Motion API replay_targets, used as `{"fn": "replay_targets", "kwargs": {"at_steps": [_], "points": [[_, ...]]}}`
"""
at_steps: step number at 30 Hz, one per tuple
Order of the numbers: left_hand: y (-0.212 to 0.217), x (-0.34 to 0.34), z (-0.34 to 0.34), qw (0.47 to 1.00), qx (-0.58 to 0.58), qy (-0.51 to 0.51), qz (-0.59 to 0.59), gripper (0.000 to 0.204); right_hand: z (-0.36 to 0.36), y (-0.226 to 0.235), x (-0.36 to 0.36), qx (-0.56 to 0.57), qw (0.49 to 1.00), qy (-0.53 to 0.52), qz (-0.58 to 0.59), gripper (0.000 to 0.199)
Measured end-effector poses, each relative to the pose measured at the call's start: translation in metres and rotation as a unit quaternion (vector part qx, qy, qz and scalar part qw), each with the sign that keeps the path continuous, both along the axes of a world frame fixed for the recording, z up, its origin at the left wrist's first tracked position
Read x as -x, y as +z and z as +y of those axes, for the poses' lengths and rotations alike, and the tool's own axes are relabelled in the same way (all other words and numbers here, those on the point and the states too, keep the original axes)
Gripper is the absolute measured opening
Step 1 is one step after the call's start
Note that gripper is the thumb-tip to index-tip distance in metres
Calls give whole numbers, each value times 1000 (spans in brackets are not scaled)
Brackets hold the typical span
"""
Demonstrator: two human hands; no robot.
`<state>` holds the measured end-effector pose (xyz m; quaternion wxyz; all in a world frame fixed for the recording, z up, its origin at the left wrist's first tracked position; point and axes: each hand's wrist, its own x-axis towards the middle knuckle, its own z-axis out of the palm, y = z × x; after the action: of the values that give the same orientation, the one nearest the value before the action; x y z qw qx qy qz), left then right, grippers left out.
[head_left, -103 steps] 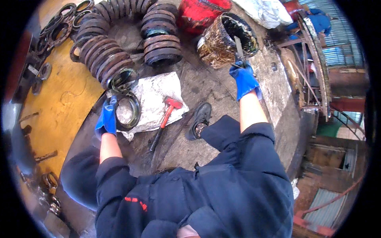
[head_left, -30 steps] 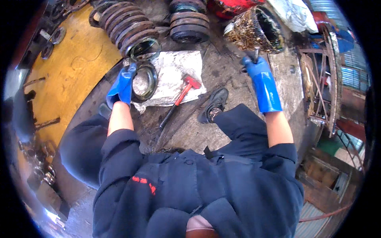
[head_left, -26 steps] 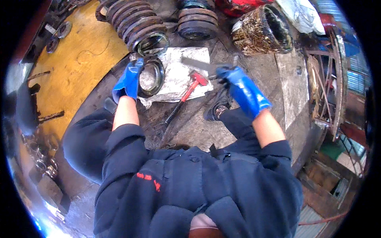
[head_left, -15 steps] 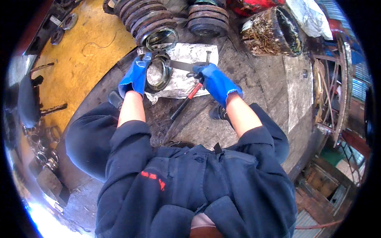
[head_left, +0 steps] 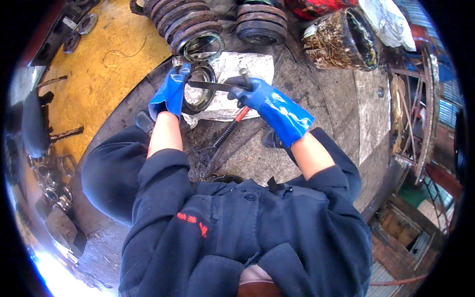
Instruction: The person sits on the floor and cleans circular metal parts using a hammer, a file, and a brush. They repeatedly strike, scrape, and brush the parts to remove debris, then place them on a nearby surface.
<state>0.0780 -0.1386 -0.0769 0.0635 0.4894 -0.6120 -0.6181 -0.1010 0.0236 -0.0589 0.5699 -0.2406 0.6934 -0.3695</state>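
My left hand point(head_left: 169, 93), in a blue rubber glove, is closed on the left side of a dark, greasy metal ring point(head_left: 199, 107). The ring stands tilted over a stained white sheet point(head_left: 230, 63). In my right hand point(head_left: 277, 106), gloved alike, is a flat metal blade point(head_left: 210, 86), whose far end crosses the ring's opening close to my left fingers. A round-ended metal piece point(head_left: 243, 72) pokes up beside the right fingers; whether it joins the blade, I cannot tell. Below that hand lies a tool with a red and black handle point(head_left: 230, 129), its upper end hidden.
Beyond the ring lies a row of stacked rusty rings point(head_left: 190, 22), with a second stack point(head_left: 261, 24) to its right. A grimy bucket point(head_left: 339, 39) lies on its side at the far right. Yellow flooring point(head_left: 118, 54) spreads left, with small metal rings point(head_left: 52, 183) nearby.
The blade has shifted left, so its end now reaches across the ring's opening. My right hand has turned and its fingers show more. My left hand stays on the ring.
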Motion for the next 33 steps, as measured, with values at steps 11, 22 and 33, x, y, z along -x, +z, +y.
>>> {"fn": "replay_targets", "kwargs": {"at_steps": [11, 22, 33], "points": [[4, -14, 1, 996, 43, -16, -71, 68, 11, 4, 12, 20, 984, -177, -28, 33], [-41, -18, -12, 988, 85, -27, -127, 70, 3, 6, -9, -23, 987, -143, -68, 37], [-77, -12, -14, 994, 102, -15, -42, 59, 27, -44, 10, 129, 891, 115, 420, 39]]}}
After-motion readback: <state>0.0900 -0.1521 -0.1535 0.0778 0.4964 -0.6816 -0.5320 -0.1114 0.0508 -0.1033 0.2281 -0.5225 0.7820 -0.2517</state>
